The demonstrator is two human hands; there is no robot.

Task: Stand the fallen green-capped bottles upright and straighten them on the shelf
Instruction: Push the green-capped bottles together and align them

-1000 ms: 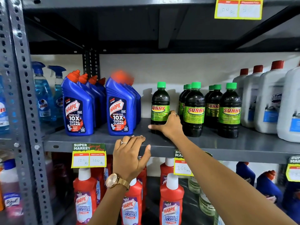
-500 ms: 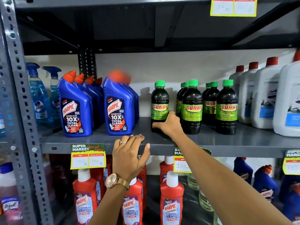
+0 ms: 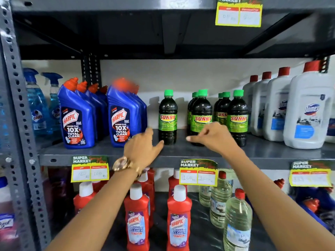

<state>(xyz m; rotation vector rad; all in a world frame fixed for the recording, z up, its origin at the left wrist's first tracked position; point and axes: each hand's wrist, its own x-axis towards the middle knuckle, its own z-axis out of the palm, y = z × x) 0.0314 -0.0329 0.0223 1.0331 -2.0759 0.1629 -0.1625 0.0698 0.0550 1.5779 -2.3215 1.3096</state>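
Observation:
Several dark green-capped bottles labelled SUNNY stand upright on the grey middle shelf (image 3: pixel 181 153). One bottle (image 3: pixel 167 113) stands alone on the left; the others form two short rows, fronted by a middle bottle (image 3: pixel 202 109) and a right bottle (image 3: pixel 238 113). My left hand (image 3: pixel 143 147), with a gold watch on the wrist, is over the shelf edge, its thumb tip at the base of the lone bottle. My right hand (image 3: pixel 215 136) hovers in front of the middle bottle's base, fingers loose and pointing left, holding nothing.
Blue Harpic bottles (image 3: pixel 78 120) stand close on the left, white Domex jugs (image 3: pixel 306 113) on the right. Blue spray bottles (image 3: pixel 36 105) fill the far left. Red Harpic bottles (image 3: pixel 178 220) and clear bottles (image 3: pixel 235 220) occupy the lower shelf. Price tags (image 3: pixel 198 172) hang on the shelf edge.
My right hand let go of the lone bottle's base and drew right, in front of the middle bottle. My left hand rose from the shelf edge to the lone bottle's base.

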